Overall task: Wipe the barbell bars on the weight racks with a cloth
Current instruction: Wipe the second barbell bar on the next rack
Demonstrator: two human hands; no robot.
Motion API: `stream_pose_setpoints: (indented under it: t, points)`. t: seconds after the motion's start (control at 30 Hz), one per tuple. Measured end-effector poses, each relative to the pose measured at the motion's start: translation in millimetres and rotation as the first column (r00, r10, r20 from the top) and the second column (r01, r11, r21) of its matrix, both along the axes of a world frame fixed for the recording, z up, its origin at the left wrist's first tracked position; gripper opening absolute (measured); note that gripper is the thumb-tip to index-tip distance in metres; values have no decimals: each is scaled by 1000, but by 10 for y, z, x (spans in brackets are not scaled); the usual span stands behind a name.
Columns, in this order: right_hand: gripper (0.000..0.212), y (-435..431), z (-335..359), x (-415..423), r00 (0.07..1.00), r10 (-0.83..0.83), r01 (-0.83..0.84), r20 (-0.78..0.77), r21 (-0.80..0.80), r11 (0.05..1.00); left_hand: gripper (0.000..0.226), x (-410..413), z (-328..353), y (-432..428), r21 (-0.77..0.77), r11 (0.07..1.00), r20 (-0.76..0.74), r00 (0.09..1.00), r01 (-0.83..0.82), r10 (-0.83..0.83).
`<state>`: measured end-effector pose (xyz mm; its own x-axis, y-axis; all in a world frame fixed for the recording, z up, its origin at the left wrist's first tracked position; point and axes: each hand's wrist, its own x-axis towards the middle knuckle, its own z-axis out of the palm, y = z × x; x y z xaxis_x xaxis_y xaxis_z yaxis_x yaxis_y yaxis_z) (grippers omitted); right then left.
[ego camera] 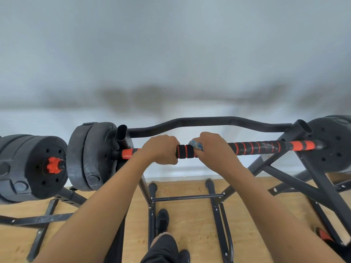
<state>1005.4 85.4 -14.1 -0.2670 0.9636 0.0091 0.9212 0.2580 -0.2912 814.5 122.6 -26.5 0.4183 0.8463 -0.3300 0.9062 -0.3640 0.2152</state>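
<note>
A barbell bar (252, 148) with black and orange grip bands lies across a black weight rack (313, 179), with black plates on both ends. My left hand (161, 149) is wrapped around the bar left of its middle. Just to the right, my right hand (212, 147) presses a blue cloth (196, 145) around the bar. A short stretch of black and orange foam (185, 151) shows between the two hands.
A second barbell's plates with an orange collar (54, 165) sit at the left on another rack. A bent black crossbar (205, 120) runs behind the bar, close to the white wall. Rack legs and my shoe (162, 221) stand on the wooden floor below.
</note>
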Motion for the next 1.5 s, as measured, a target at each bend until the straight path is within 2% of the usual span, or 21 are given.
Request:
stream_pose_setpoints:
  t: [0.1, 0.2, 0.27, 0.3, 0.33, 0.4, 0.47, 0.6, 0.7, 0.83, 0.93, 1.03, 1.2, 1.33, 1.43, 1.5]
  points:
    - [14, -92, -4, -3, 1000, 21, -20, -7, 37, 999, 15, -81, 125, 139, -363, 930, 144, 990, 50, 3]
    - [10, -160, 39, 36, 999, 34, -33, -19, 50, 998, 17, -110, 181, 225, -511, 856, 191, 981, 86, 16]
    - [7, -185, 72, 73, 999, 46, -46, 2, 49, 998, 21, -109, 158, 238, -525, 845, 235, 971, 97, 35]
    - [9, -182, 97, 79, 999, 54, -54, 1, 42, 998, 25, -117, 138, 223, -477, 874, 260, 965, 95, 37]
    - [10, -170, 123, 85, 998, 55, -55, -5, 32, 998, 30, -131, 117, 192, -366, 927, 266, 964, 86, 16]
    - [10, -107, 152, 80, 999, 52, -52, -5, 20, 998, 40, -164, 74, 63, 19, 998, 176, 982, 68, -70]
    - [15, -22, 156, 54, 1000, 20, -20, -22, 18, 1000, 42, -174, -16, -123, 335, 941, 76, 994, 54, -84]
    - [19, 55, 132, -13, 993, -98, 97, -61, -21, 995, 35, -125, -249, -309, 499, 866, 20, 999, -36, 31]
    - [14, -47, 129, -69, 999, -38, 39, 14, -10, 999, 22, -85, -239, -228, 518, 854, -47, 995, -52, 89]
    - [5, -230, 110, -35, 999, -3, 0, 43, 65, 998, 23, -70, -197, -137, 397, 913, -10, 995, -90, 102]
    - [13, -385, 90, 32, 998, 50, -53, 36, 113, 992, 22, -81, -178, -118, 359, 926, 15, 993, -115, 117]
    - [18, -561, 81, 83, 997, 73, -73, 8, 47, 996, 22, -85, -175, -160, 373, 921, 16, 994, -109, 112]
    - [20, -210, 305, -42, 991, 54, -34, -123, 162, 986, 21, -86, -174, -187, 417, 905, -2, 995, -89, 99]
    - [16, 45, 206, -252, 999, 37, -37, 9, 19, 999, 24, -84, -161, -201, 437, 896, -32, 995, -75, 99]
    - [8, -101, 87, -234, 996, 85, -87, 28, 65, 994, 29, -79, -151, -188, 423, 902, -13, 995, -82, 96]
    - [18, -253, 13, -155, 995, 100, -97, -14, 127, 987, 26, -76, -152, -187, 406, 909, -4, 994, -97, 108]
